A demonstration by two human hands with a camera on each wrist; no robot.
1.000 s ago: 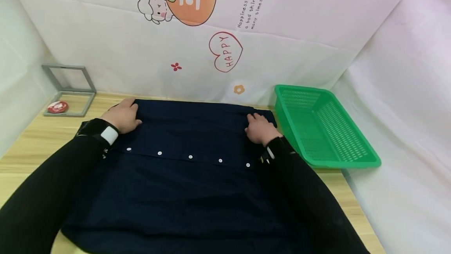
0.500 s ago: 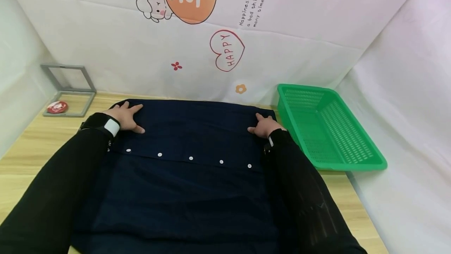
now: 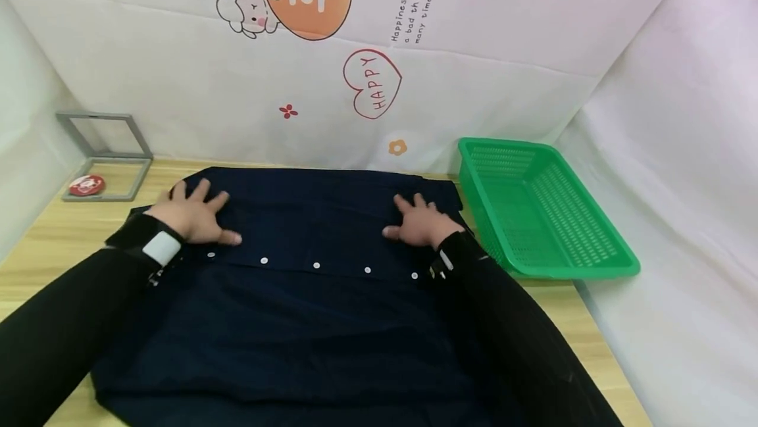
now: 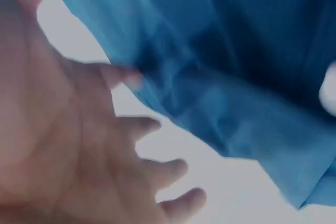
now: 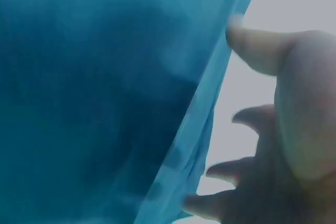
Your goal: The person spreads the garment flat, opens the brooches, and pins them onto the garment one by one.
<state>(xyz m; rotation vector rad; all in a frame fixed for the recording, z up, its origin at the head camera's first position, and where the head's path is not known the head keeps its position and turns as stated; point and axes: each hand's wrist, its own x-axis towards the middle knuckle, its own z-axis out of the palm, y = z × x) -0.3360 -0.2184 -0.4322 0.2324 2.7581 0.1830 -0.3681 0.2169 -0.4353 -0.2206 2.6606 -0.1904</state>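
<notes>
A navy button-up shirt [image 3: 308,322] lies spread on the table, with a row of white buttons [image 3: 316,266] running across it. My left hand [image 3: 192,216], fingers spread, is over its far left part. Over the far right part is my right hand [image 3: 419,224], its fingers also spread. In the left wrist view the shirt looks blue [image 4: 220,82] and the palm [image 4: 68,140] holds nothing. The right wrist view shows the shirt's folded side edge [image 5: 194,124] beside the spread fingers. Whether the hands touch the cloth is hard to tell.
To the right stands a green plastic basket [image 3: 533,216]. At the far left is a grey hinged frame [image 3: 141,180] with a red round badge [image 3: 87,185] on it. A printed white cloth [image 3: 462,104] rises behind the wooden table [image 3: 29,289].
From the shirt's far edge, both hands have come back toward me. The left hand's fingers have spread wider. In the last half second the right hand has shifted left, and the view has turned slightly.
</notes>
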